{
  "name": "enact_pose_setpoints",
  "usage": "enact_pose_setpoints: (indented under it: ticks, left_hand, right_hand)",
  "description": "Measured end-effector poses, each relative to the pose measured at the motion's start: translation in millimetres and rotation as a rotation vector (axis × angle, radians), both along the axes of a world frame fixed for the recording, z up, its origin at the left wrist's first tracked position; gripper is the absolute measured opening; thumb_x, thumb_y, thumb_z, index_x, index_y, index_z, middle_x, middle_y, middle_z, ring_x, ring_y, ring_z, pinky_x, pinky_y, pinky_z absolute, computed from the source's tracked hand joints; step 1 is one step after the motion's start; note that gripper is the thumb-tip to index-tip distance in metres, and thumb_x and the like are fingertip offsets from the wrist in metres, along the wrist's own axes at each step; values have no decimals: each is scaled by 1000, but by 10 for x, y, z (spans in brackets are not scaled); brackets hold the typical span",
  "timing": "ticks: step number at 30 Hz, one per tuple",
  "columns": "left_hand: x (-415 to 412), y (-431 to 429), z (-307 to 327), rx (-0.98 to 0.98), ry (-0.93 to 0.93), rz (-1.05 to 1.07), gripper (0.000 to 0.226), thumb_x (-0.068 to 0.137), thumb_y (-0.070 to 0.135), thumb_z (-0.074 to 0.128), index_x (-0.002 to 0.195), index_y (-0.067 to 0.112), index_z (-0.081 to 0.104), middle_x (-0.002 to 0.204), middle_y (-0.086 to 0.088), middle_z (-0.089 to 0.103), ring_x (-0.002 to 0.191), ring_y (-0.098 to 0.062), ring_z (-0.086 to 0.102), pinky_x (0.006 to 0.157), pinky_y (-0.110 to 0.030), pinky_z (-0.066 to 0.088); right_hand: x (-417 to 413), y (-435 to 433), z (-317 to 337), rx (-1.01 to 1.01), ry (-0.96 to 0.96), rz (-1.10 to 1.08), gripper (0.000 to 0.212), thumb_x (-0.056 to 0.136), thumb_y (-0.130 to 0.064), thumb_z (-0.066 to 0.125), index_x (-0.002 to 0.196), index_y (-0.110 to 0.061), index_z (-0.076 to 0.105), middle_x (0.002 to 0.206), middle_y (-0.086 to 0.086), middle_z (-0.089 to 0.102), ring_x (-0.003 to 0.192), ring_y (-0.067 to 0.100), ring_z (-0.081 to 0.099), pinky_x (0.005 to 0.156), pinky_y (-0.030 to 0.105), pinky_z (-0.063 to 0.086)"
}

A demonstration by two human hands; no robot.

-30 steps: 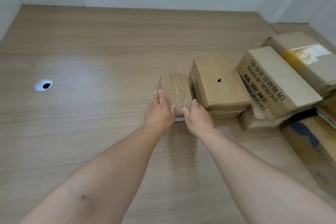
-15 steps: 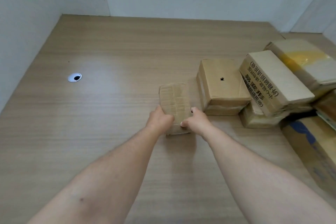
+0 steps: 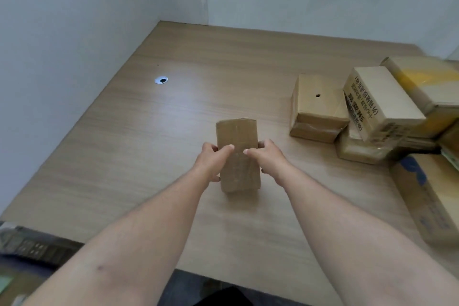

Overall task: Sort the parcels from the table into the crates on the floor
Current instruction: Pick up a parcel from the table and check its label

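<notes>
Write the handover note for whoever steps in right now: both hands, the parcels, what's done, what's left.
Left hand: grips the left side of the small taped parcel.
Right hand: grips its right side.
The parcel stands on end over the table, apart from the pile. I cannot tell if it is lifted clear.
Pile at the table's right: holed box, printed box, yellow-taped box, blue-marked box.
Done: one parcel in hand.
Left: carry it to a crate, then sort the pile. No crate clearly in view.
</notes>
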State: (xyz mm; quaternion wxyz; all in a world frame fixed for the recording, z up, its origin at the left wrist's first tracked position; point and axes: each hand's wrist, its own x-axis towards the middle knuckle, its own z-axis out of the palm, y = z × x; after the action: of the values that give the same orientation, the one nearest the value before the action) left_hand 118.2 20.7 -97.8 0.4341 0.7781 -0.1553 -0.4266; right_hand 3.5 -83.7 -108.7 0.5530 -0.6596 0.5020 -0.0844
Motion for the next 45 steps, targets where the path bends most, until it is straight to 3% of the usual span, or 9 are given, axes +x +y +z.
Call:
enact_pose_setpoints:
  ticks: [3, 10, 19, 24, 29, 32, 39, 43, 45]
  left_hand:
    - [-156, 279, 66, -30, 21, 81, 68, 86, 69, 44, 129, 17, 36, 128, -4, 51, 114, -27, 55, 84, -48, 53]
    - [-366, 875, 200, -46, -40, 160, 68, 87, 76, 27, 135, 31, 41, 125, 0, 56, 106, -28, 59, 77, -45, 54]
    - [-379, 1576, 259, -64, -58, 336, 43, 84, 44, 54, 119, 21, 43, 104, -2, 60, 90, -19, 60, 79, -37, 51]
    - [-297, 1831, 266, -65, -58, 364, 39, 83, 22, 59, 117, 20, 40, 100, -2, 55, 84, -16, 56, 64, -30, 50]
    - [-205, 2096, 198, -12, -86, 329, 62, 81, 5, 60, 132, 28, 34, 120, -9, 49, 109, -29, 55, 74, -33, 56]
    - [-176, 2328, 128, -19, -42, 328, 42, 86, 8, 57, 123, 23, 45, 118, -8, 54, 106, -26, 56, 81, -37, 57]
    - [-83, 3115, 42, -76, 16, 572, 16, 90, 9, 54, 103, 16, 51, 113, -8, 66, 91, -18, 64, 64, -33, 55]
    - [-3, 3708, 3, -47, -93, 616, 71, 82, -6, 59, 144, 10, 27, 117, -8, 57, 107, -27, 59, 76, -38, 56]
    - [37, 4013, -9, -51, -102, 621, 65, 79, -10, 57, 138, 4, 34, 117, -10, 60, 108, -29, 60, 87, -46, 55]
  right_hand:
    - [-77, 164, 105, 2, -23, 42, 65, 83, -64, 51, 121, -11, 54, 119, 6, 61, 106, 24, 58, 91, 41, 46]
    - [-164, 662, 179, -27, -12, 145, 97, 75, -84, 26, 128, -9, 56, 129, 11, 59, 116, 30, 56, 100, 44, 41]
    - [-25, 1121, 301, 66, -174, 318, 18, 85, -26, 46, 91, -13, 57, 93, 10, 58, 79, 25, 55, 70, 34, 48]
    - [66, 1305, 346, 65, -192, 503, 65, 86, -10, 43, 146, -32, 29, 111, 7, 56, 87, 23, 57, 73, 35, 54]
    - [183, 1562, 307, -48, -117, 607, 48, 84, -2, 40, 122, -28, 52, 114, 6, 53, 93, 23, 55, 79, 36, 53]
    - [254, 1788, 269, -43, -79, 634, 36, 83, -6, 43, 113, -23, 55, 111, 6, 57, 101, 27, 57, 85, 40, 54]
    - [498, 2559, 181, 51, -94, 651, 7, 90, -18, 55, 93, -20, 61, 108, 2, 67, 100, 24, 62, 86, 48, 55]
    - [694, 3104, 108, 13, -147, 671, 34, 82, 3, 60, 107, -19, 62, 125, 5, 59, 107, 31, 60, 87, 50, 53]
    - [792, 3390, 89, -25, -138, 739, 55, 80, 7, 60, 126, -24, 55, 128, 3, 57, 108, 29, 60, 85, 49, 54]
